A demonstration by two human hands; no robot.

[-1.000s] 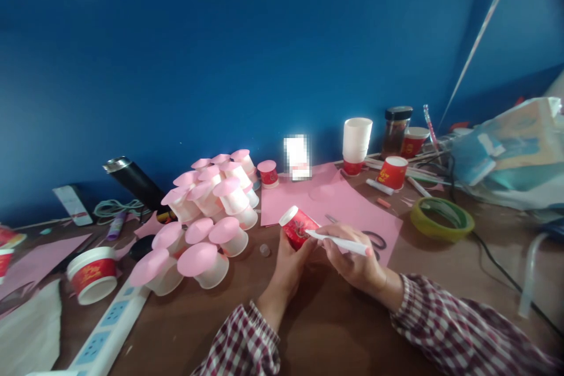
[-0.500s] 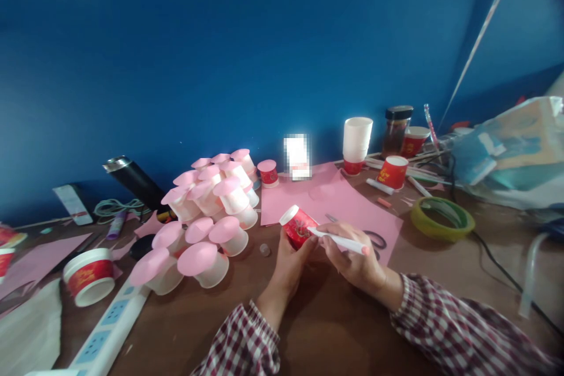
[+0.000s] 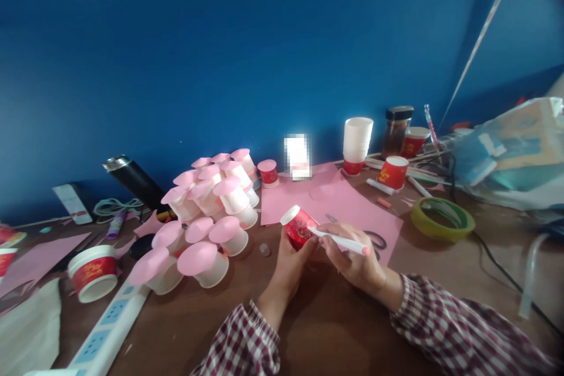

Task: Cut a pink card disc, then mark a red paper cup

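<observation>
Head view shows your left hand (image 3: 288,264) wrapped around a small red paper cup (image 3: 298,227), fingers closed on its side, holding it tilted with the white base pointing up and to the left, just above the brown table (image 3: 326,323). Your right hand (image 3: 352,255) is closed on a white pen (image 3: 341,241), which lies across the fingers with its tip against the cup's red wall. Both hands meet at the near edge of a pink paper sheet (image 3: 339,200), and both of your sleeves are checked red and white.

Scissors (image 3: 374,241) lie on the pink sheet just behind your right hand. To your left sits a pile of upturned white cups with pink paper discs (image 3: 207,217) on them, and near it a white power strip (image 3: 108,335) runs to the table's front edge. A red and white cup (image 3: 92,273) lies beside the strip. To the right, a green tape roll (image 3: 443,218) lies flat, well apart from your hands. Farther back stand a stack of white cups (image 3: 356,141), a dark-lidded jar (image 3: 396,129) and another red cup (image 3: 392,172) against the blue wall (image 3: 264,59).
</observation>
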